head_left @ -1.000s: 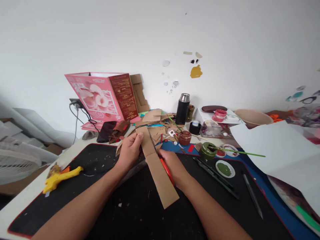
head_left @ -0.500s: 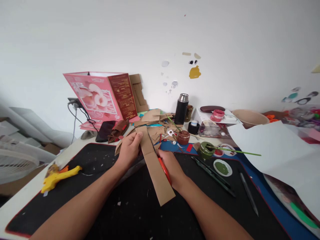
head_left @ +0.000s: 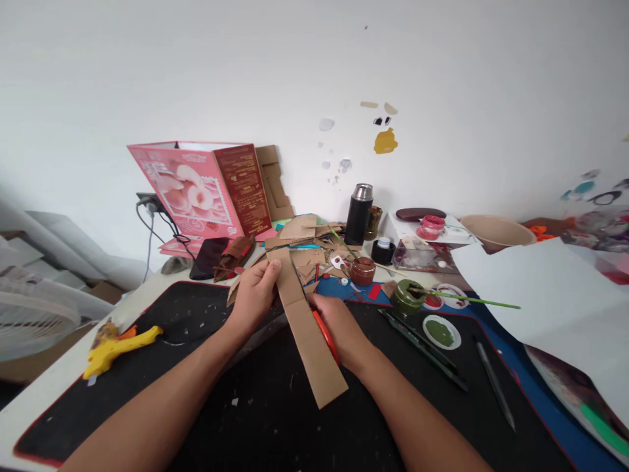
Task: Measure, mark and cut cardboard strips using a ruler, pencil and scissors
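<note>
A long strip of brown cardboard (head_left: 311, 341) slants across the middle of the view, with a crease partway down. My left hand (head_left: 255, 288) pinches its upper end, thumb on top. My right hand (head_left: 337, 324) is closed round red-handled scissors (head_left: 325, 335) along the strip's right edge. The blades lie mostly hidden beside the cardboard. Another piece of cardboard juts out behind my left hand. Beyond both hands lies a heap of cardboard scraps (head_left: 299, 229).
A yellow glue gun (head_left: 120, 347) lies at left on the black mat (head_left: 265, 419). At right are a green paint jar (head_left: 407, 296) with a brush across it, a lid of green paint (head_left: 441, 332) and pens. A black thermos (head_left: 359, 216) and a pink box (head_left: 196, 190) stand behind.
The whole view has shifted slightly. My hands, the cardboard strip and the scissors keep nearly the same positions relative to each other.
</note>
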### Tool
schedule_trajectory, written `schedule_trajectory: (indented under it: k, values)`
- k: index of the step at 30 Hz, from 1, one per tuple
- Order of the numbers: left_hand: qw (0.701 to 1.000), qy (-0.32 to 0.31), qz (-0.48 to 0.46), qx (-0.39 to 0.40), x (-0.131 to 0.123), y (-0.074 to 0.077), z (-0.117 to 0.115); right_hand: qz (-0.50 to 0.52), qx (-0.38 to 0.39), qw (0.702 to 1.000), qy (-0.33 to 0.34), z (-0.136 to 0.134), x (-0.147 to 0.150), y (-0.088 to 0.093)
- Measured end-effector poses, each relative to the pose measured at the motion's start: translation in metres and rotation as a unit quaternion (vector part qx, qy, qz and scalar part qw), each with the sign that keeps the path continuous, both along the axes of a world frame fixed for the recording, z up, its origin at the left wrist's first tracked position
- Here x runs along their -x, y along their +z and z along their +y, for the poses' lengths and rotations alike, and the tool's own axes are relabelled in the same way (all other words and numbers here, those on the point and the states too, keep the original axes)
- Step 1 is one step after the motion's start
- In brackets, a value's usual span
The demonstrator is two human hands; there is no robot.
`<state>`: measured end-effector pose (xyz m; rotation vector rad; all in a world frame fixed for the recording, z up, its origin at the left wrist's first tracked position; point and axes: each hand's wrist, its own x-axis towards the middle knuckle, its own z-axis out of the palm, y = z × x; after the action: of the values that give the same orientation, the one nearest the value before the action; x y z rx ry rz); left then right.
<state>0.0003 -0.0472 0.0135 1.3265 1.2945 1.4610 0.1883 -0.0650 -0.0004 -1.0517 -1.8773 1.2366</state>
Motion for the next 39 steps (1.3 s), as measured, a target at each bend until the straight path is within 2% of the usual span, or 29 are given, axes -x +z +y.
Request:
schedule_trajectory:
  k: [3, 6, 12, 27, 39]
  values:
    - [1.000, -0.003, -0.007, 0.003, 0.000, -0.002, -0.001, -0.013, -0.016, 1.000, 0.012, 0.000, -0.002, 0.007]
    - [1.000, -0.016, 0.005, 0.000, -0.003, -0.002, -0.003, -0.008, -0.002, 1.000, 0.022, 0.000, -0.004, 0.009]
    - [1.000, -0.016, 0.003, -0.002, -0.009, 0.000, -0.007, 0.005, 0.037, 0.999, -0.017, 0.002, -0.001, 0.000]
    - [1.000, -0.004, -0.013, 0.019, -0.011, -0.001, -0.004, 0.033, 0.053, 0.997, -0.041, -0.001, 0.009, -0.013]
    - [1.000, -0.008, -0.011, 0.022, -0.010, -0.001, -0.004, -0.004, 0.022, 1.000, -0.005, 0.003, 0.002, -0.007]
